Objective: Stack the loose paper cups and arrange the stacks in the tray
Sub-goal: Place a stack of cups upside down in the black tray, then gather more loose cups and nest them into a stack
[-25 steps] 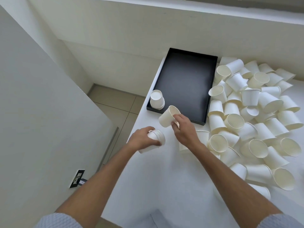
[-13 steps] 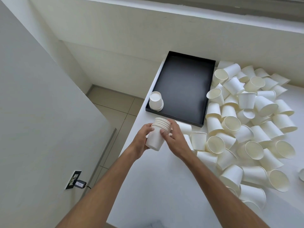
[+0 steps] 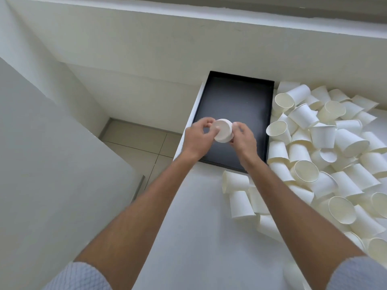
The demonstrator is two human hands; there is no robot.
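A stack of white paper cups (image 3: 223, 130), bottom up toward me, sits between both hands over the near left part of the black tray (image 3: 236, 101). My left hand (image 3: 199, 137) grips its left side and my right hand (image 3: 244, 139) grips its right side. Whether the stack touches the tray floor is hidden by my hands. The small cup stack that stood in the tray's near left corner is hidden behind my left hand. A large heap of loose white cups (image 3: 326, 147) lies to the right of the tray on the white table (image 3: 199, 216).
Two loose cups (image 3: 238, 191) lie just in front of the tray's near edge. The table's left edge drops to a tiled floor (image 3: 142, 143). A white wall and ledge run behind the tray. A grey panel (image 3: 52, 174) fills the left.
Both hands carried the cup stack forward from above the table's near area to over the tray, and turned it bottom up. My view tilted toward the tray.
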